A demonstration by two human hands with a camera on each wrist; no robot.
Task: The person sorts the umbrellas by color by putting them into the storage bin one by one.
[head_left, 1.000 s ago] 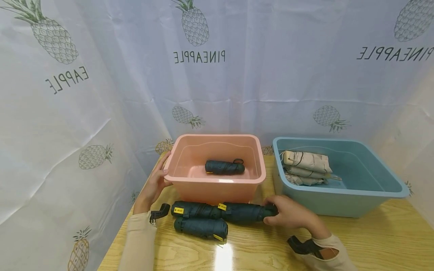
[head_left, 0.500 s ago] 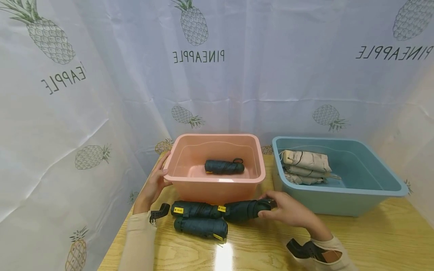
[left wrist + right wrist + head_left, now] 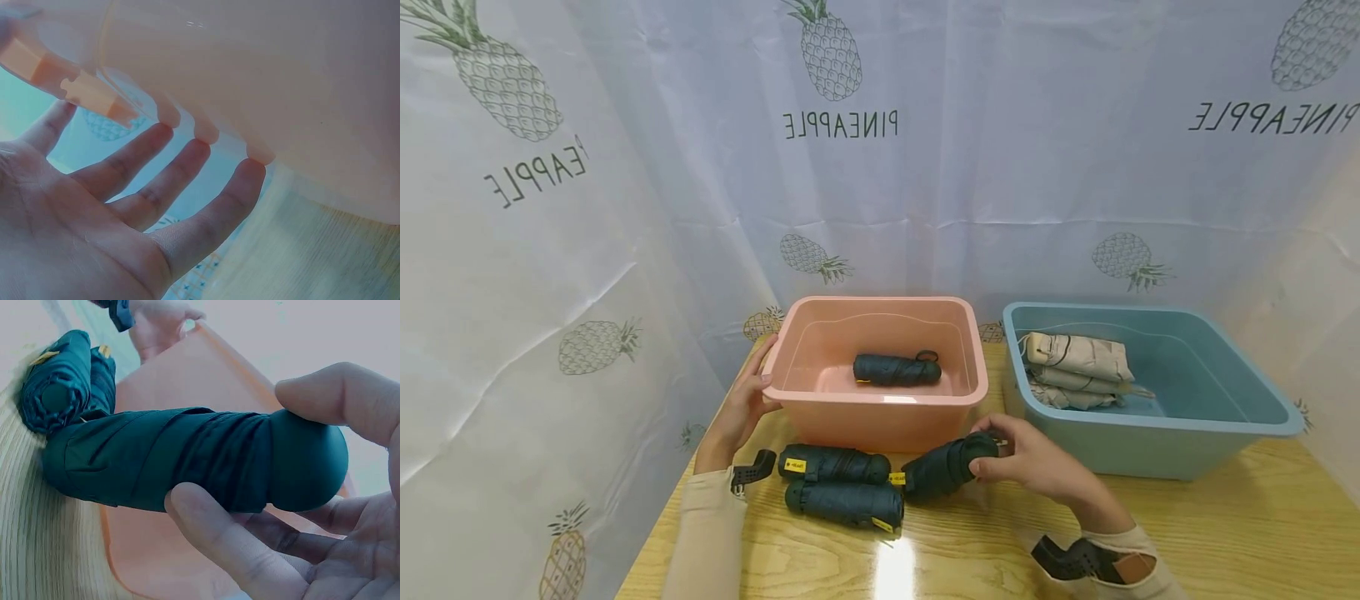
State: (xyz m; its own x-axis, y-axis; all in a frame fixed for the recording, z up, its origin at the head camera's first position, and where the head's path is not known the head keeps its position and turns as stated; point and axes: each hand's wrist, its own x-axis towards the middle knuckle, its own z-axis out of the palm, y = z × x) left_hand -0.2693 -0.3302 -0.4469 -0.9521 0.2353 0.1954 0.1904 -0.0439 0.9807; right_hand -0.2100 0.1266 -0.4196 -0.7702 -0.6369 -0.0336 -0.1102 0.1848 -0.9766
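My right hand (image 3: 1030,458) grips the handle end of a dark green folded umbrella (image 3: 943,468) between thumb and fingers. That umbrella (image 3: 162,459) is tilted, its handle end raised and its far end low by the wood table. Two more dark umbrellas lie side by side to its left, a rear one (image 3: 842,465) and a front one (image 3: 846,502), with yellow tags. The left hand (image 3: 741,412) touches the left side of a pink bin (image 3: 880,425); in the left wrist view its fingers (image 3: 187,169) are extended, tips against the wall. One dark umbrella (image 3: 891,370) lies inside this bin.
A blue bin (image 3: 1120,446) stands right of the pink one, with several beige folded umbrellas (image 3: 1078,357) stacked at its left end. Behind both bins hangs a pineapple-print curtain (image 3: 880,208). The wood table (image 3: 820,567) extends in front.
The right hand has drawn up the umbrella's handle end and shifted slightly left; the umbrella now slants and has parted from the rear one. The left hand has kept its place at the pink bin.
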